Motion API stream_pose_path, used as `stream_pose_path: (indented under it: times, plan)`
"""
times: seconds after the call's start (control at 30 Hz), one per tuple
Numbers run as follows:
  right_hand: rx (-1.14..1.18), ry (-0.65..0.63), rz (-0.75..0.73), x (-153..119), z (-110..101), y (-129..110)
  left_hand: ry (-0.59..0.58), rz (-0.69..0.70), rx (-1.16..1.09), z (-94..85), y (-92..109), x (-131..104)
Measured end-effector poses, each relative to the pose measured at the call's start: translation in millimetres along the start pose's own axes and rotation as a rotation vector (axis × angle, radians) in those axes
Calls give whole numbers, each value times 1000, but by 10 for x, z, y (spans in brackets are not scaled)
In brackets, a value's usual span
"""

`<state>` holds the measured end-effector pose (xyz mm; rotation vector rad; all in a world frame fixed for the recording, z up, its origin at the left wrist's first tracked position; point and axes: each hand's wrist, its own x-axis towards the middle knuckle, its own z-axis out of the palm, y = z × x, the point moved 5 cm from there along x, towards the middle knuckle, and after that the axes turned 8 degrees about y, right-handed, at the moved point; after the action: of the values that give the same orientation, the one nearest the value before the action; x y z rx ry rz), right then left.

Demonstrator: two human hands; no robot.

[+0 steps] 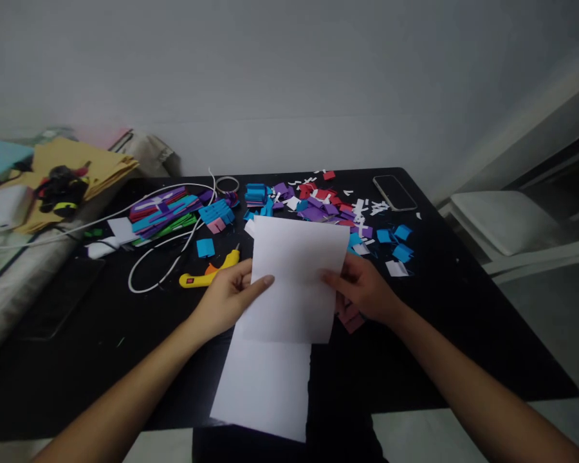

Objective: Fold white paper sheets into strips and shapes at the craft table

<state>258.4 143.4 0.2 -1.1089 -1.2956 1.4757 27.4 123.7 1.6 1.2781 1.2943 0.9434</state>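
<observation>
A white sheet of paper (294,283) is held up over the black table between my two hands. My left hand (231,289) grips its left edge, thumb in front and fingers mostly behind. On the right edge my right hand (364,286) pinches it the same way. Below lies a second white sheet (265,392) with a ragged right edge, partly covered by the first and reaching over the table's front edge. A yellow glue gun (210,270) rests just beyond my left hand. Pink paper pieces (351,319) show under my right hand.
Purple, red and white paper scraps (318,206) are spread at the back. Blue paper pieces (398,241) and a phone (394,193) lie to the right. Bundled coloured strips (166,212) and a looping white cable (134,263) are left. A white chair (492,218) stands at the right.
</observation>
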Motion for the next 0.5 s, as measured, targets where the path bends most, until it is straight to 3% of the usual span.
stream_pose_path:
  times: [0.17,0.33,0.43,0.5]
  plan:
    - [-225,-3,-19,-257,154,-92,184,33,-106,-185,-12,38]
    - [-658,-54,-206,-857,436,151,328,5,-267,-342,-55,22]
    - [-869,-444,-374,-1272,762,433,343,-57,-339,-401,-86,48]
    - [-967,-591,-410,-1454,864,610,315,-89,-369,-430,-111,81]
